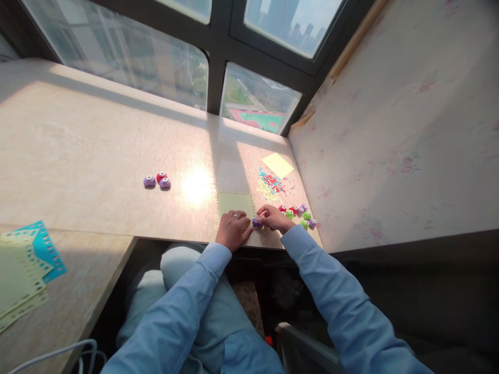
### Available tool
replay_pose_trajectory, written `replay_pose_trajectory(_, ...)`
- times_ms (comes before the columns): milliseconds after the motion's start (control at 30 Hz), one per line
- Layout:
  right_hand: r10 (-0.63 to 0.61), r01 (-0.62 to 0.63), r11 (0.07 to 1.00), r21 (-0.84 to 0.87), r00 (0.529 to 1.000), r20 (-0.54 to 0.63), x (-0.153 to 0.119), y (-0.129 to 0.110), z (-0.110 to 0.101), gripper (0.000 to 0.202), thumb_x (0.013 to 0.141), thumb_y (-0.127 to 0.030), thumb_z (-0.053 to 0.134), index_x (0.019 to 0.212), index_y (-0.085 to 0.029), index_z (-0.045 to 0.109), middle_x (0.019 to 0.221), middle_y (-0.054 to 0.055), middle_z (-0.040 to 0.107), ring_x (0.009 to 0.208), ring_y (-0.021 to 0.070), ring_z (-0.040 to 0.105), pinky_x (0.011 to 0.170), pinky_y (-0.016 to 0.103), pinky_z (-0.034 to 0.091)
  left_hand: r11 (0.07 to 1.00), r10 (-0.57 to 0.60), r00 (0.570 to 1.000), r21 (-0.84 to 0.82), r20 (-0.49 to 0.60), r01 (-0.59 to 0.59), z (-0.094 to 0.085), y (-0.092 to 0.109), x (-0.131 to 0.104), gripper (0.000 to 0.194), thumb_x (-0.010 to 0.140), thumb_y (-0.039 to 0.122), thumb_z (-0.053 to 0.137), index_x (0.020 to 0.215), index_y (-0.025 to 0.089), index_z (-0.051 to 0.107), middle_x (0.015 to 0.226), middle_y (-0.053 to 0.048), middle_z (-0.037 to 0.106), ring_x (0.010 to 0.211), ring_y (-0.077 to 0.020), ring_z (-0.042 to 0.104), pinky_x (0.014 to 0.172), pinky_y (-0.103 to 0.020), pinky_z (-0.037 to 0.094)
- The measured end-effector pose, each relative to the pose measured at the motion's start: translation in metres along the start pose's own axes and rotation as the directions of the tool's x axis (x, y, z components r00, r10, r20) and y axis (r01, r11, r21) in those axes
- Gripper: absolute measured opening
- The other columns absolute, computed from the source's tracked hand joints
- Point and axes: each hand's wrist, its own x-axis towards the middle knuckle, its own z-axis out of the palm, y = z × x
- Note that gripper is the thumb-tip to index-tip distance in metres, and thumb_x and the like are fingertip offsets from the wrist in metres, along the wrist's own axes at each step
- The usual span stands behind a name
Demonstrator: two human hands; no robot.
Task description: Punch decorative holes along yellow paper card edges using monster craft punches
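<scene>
A pale yellow-green sheet of paper (235, 201) lies near the front edge of the sill, with small punched holes along its borders. My left hand (234, 228), with a ring on one finger, rests bent over the sheet's lower part and holds it. At the lower right corner of the sheet sits a small purple craft punch (256, 222). My right hand (275, 218) is closed at this punch, fingertips on it. The exact grip is too small to make out.
Several red, green and purple punches (304, 215) stand right of my right hand. Behind lie colourful paper bits (271, 183) and a yellow sheet (278, 165). Three more punches (158, 180) stand left. Punched sheets (19, 275) lie front left; a wall (374, 156) bounds the right.
</scene>
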Motion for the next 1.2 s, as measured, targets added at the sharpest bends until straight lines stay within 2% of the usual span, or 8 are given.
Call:
replay_pose_trajectory(133, -0.192, 0.192, 0.981, 0.003, 0.980, -0.043, -0.006, 0.014, 0.001, 0.033, 0.081, -0.032, 0.067, 0.107, -0.013, 0.062, 0.071, -0.002, 0.058, 0.055, 0.0062, 0.051, 0.053, 0.017, 0.038, 1.000, 0.000, 1.000, 0.003, -0.013, 0.000, 0.002, -0.001, 0.000, 0.013, 0.084, 0.033, 0.068, 0.089, 0.023, 0.073, 0.107, -0.008, 0.069, 0.101, -0.0257, 0.059, 0.085, -0.042, 0.045)
replay_pose_trajectory(267, -0.456, 0.408, 0.856, -0.317, 0.885, -0.091, -0.011, 0.030, 0.002, 0.032, 0.080, -0.033, 0.072, 0.107, -0.017, 0.071, 0.088, 0.004, 0.062, 0.083, 0.0136, 0.058, 0.078, 0.025, 0.046, 1.000, 0.001, 1.000, 0.005, -0.011, -0.001, 0.002, -0.001, 0.000, 0.014, 0.084, 0.034, 0.068, 0.089, 0.023, 0.073, 0.107, -0.007, 0.069, 0.100, -0.0259, 0.059, 0.085, -0.042, 0.044)
replay_pose_trajectory(400, -0.588, 0.448, 0.698, -0.558, 0.804, -0.090, -0.013, 0.040, 0.003, 0.022, 0.086, -0.024, 0.064, 0.105, -0.018, 0.071, 0.093, 0.006, 0.060, 0.089, 0.0160, 0.056, 0.083, 0.028, 0.044, 1.000, -0.010, 1.000, 0.004, -0.002, 0.010, 0.000, 0.001, 0.000, 0.013, 0.084, 0.034, 0.068, 0.088, 0.022, 0.073, 0.107, -0.008, 0.069, 0.100, -0.0257, 0.059, 0.085, -0.043, 0.045)
replay_pose_trajectory(633, -0.611, 0.390, 0.670, -0.631, 0.773, -0.171, -0.023, 0.053, -0.008, 0.023, 0.089, -0.020, 0.057, 0.109, -0.017, 0.069, 0.097, 0.008, 0.059, 0.090, 0.0174, 0.056, 0.083, 0.028, 0.045, 1.000, -0.019, 1.000, -0.001, -0.002, 0.019, 0.000, 0.001, 0.000, 0.014, 0.083, 0.034, 0.068, 0.089, 0.022, 0.072, 0.107, -0.009, 0.069, 0.102, -0.0259, 0.059, 0.086, -0.043, 0.045)
replay_pose_trajectory(833, -0.609, 0.326, 0.711, -0.623, 0.728, -0.314, -0.037, 0.059, -0.022, 0.020, 0.085, -0.026, 0.062, 0.102, -0.017, 0.070, 0.098, 0.009, 0.065, 0.091, 0.0204, 0.059, 0.087, 0.032, 0.046, 1.000, -0.019, 1.000, -0.020, -0.005, 0.019, 0.001, 0.000, 0.000, 0.012, 0.083, 0.032, 0.068, 0.089, 0.022, 0.072, 0.107, -0.008, 0.069, 0.102, -0.0263, 0.060, 0.087, -0.044, 0.045)
replay_pose_trajectory(933, -0.549, 0.280, 0.773, -0.569, 0.746, -0.378, -0.044, 0.062, -0.025, 0.022, 0.083, -0.030, 0.064, 0.101, -0.017, 0.071, 0.098, 0.008, 0.068, 0.091, 0.0204, 0.061, 0.088, 0.033, 0.047, 0.999, -0.023, 1.000, -0.024, -0.005, 0.023, 0.001, 0.000, 0.000, 0.012, 0.082, 0.031, 0.069, 0.090, 0.022, 0.072, 0.108, -0.008, 0.070, 0.103, -0.0263, 0.060, 0.087, -0.043, 0.045)
replay_pose_trajectory(1100, -0.406, 0.160, 0.837, -0.523, 0.822, -0.399, -0.051, 0.072, -0.022, 0.026, 0.083, -0.035, 0.063, 0.103, -0.020, 0.071, 0.094, 0.005, 0.070, 0.084, 0.0191, 0.063, 0.081, 0.031, 0.047, 1.000, -0.022, 1.000, -0.022, 0.000, 0.022, 0.002, -0.001, 0.001, 0.013, 0.083, 0.032, 0.069, 0.091, 0.022, 0.072, 0.108, -0.007, 0.070, 0.102, -0.0265, 0.060, 0.087, -0.044, 0.045)
replay_pose_trajectory(1200, -0.381, 0.077, 0.837, -0.542, 0.792, -0.477, -0.052, 0.076, -0.016, 0.031, 0.085, -0.036, 0.060, 0.110, -0.021, 0.070, 0.088, 0.005, 0.070, 0.080, 0.0194, 0.063, 0.077, 0.030, 0.045, 0.999, -0.021, 1.000, -0.026, -0.007, 0.021, 0.002, -0.002, 0.001, 0.013, 0.083, 0.031, 0.069, 0.091, 0.022, 0.072, 0.109, -0.007, 0.070, 0.102, -0.0267, 0.060, 0.087, -0.043, 0.045)
